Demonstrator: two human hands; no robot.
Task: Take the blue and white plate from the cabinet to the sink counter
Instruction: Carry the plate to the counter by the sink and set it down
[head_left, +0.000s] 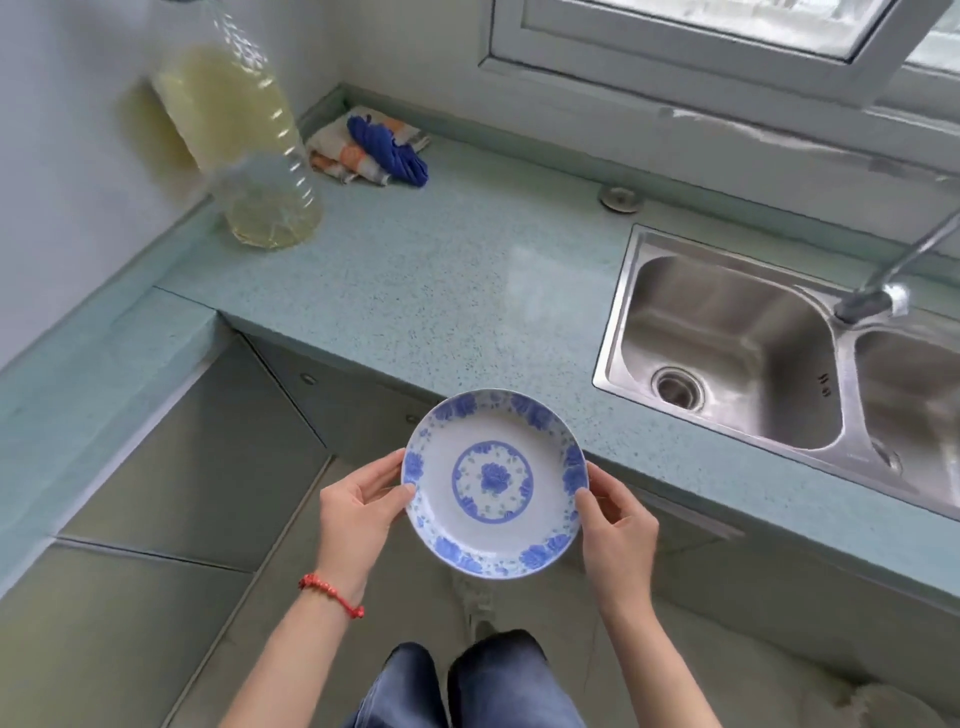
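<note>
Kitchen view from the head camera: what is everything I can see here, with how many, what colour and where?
plate: one, white with blue flowers, held level in front of the counter edge
counter: one, pale green speckled, wraps round the corner
sink: one, steel, two basins, set in the counter at right
tap: one, silver, over the sink
bottle: one, clear with yellowish liquid, on the counter at left by the wall
cloths: a small pile, blue and orange-white, in the back corner
window: one, white frame, above the counter
left hand: one, red bracelet at the wrist, grip on the plate's left rim
right hand: one, grip on the plate's right rim
</note>
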